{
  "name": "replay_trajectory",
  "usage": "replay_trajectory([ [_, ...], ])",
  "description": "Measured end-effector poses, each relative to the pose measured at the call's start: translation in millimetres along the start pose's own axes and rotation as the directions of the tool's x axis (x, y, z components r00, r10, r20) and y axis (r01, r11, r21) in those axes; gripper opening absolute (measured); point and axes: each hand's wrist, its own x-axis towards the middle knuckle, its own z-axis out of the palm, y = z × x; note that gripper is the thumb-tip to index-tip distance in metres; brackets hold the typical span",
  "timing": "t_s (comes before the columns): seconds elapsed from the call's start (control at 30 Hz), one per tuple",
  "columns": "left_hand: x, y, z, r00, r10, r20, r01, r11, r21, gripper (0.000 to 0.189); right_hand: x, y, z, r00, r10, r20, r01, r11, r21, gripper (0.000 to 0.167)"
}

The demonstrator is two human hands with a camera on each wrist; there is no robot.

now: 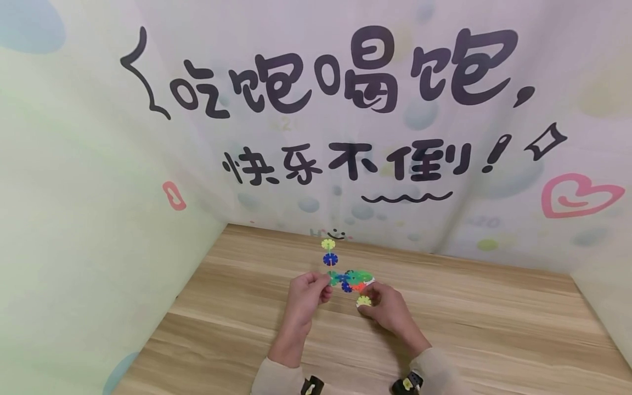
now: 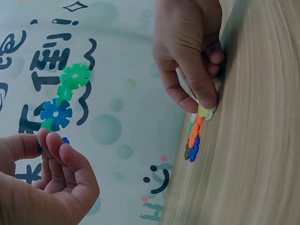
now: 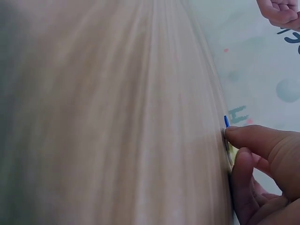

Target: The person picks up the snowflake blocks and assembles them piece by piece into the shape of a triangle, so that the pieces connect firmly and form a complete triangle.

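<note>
My left hand (image 1: pixel 305 296) pinches a chain of interlocking plastic snowflake discs between thumb and fingers. In the left wrist view, the chain's green disc (image 2: pixel 76 75) and blue disc (image 2: pixel 56 115) stick up beyond the fingertips. My right hand (image 1: pixel 390 308) has its thumb and index finger curled round a yellow snowflake disc (image 1: pixel 364 301) close over the table. Beside that disc lie more loose ones, including an orange disc (image 2: pixel 195 131) and a dark blue disc (image 2: pixel 194 149). In the right wrist view, the right fingers hide most of these pieces.
The wood-grain table (image 1: pixel 222 323) reaches back to a printed fabric wall (image 1: pixel 276 208) with large black characters. Another fabric wall (image 1: pixel 89 230) closes off the left side. Beyond the left hand, a yellow-green disc (image 1: pixel 328 244) and a blue disc (image 1: pixel 330 259) line up toward the wall.
</note>
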Motion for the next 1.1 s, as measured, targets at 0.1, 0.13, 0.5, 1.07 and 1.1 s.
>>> replay_trajectory([
  [0.1,-0.4,0.3,0.3,1.0,0.0,0.002,0.0,1.0,-0.001,0.016,-0.1,0.1,-0.8,0.999,-0.034,-0.016,0.033,0.998,-0.051,0.027],
  [0.13,-0.5,0.4,0.4,1.0,0.001,0.002,-0.001,1.0,-0.001,0.016,-0.2,0.3,-1.1,0.999,-0.044,-0.017,0.043,0.997,-0.063,0.027],
  [0.5,-1.7,2.2,0.6,1.0,0.002,0.0,-0.002,1.0,0.006,0.017,-4.2,0.7,-8.4,1.0,-0.026,-0.007,0.025,0.997,-0.076,0.026],
  [1.07,-0.6,-1.1,1.3,1.0,-0.007,0.001,0.007,1.0,0.003,0.017,-13.4,14.3,-34.8,0.982,0.187,0.024,-0.174,0.85,0.497,0.035],
  [1.1,-0.6,-1.1,1.5,1.0,-0.007,0.001,0.007,1.0,0.003,0.017,-13.9,14.4,-36.3,0.983,0.184,0.022,-0.17,0.85,0.498,0.036],
])
